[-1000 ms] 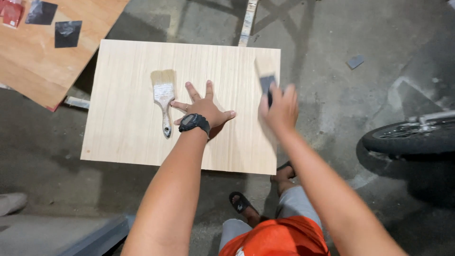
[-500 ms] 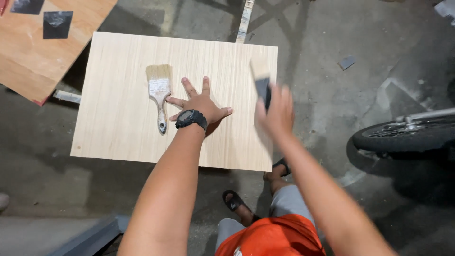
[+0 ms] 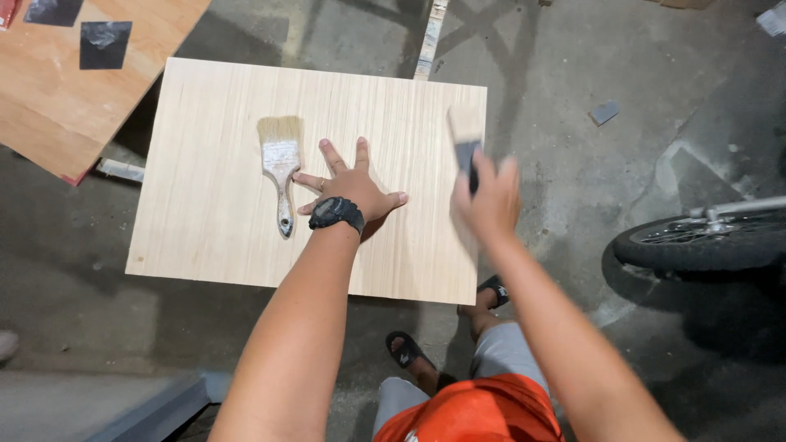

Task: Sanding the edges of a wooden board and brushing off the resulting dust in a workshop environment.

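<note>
From the head camera I looked straight down on a pale wooden board lying flat on the grey concrete floor. My left hand was pressed palm-down near the middle of that board, fingers spread wide, holding nothing, a black watch on the wrist. Just beside its fingertips, toward the board's left half, lay a paintbrush, bristles toward the far edge, handle pointing back at me; whether a fingertip actually touched it I could not tell.

My right hand sat at the board's right edge, blurred, fingers curled around a small dark sanding pad that stuck out past the fingertips. I think the pad met the board's edge there, but the blur left that unsure.

Off the board's far left corner, a second reddish-brown panel carried two dark sandpaper squares. A motorbike tyre showed well apart on the right. Below the near edge I saw black sandals, grey shorts and an orange shirt.
</note>
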